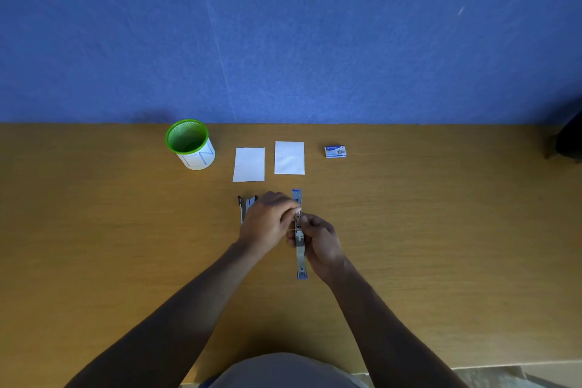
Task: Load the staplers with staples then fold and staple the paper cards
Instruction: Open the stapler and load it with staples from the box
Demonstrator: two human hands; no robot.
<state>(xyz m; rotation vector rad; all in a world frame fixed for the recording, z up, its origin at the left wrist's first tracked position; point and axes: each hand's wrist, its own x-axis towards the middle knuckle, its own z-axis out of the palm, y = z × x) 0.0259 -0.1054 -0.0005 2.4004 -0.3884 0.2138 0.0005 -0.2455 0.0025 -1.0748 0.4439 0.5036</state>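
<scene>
A blue and metal stapler lies swung fully open along the wooden table, its length running away from me. My right hand grips its middle from the right. My left hand pinches something small and metallic at the stapler's channel; I cannot tell whether it is a strip of staples. A second stapler lies just left, partly hidden behind my left hand. Two white paper cards lie flat side by side farther back. A small blue staple box sits to their right.
A green mesh cup with a white label stands at the back left of the cards. A blue wall rises behind the table. A dark object shows at the far right edge.
</scene>
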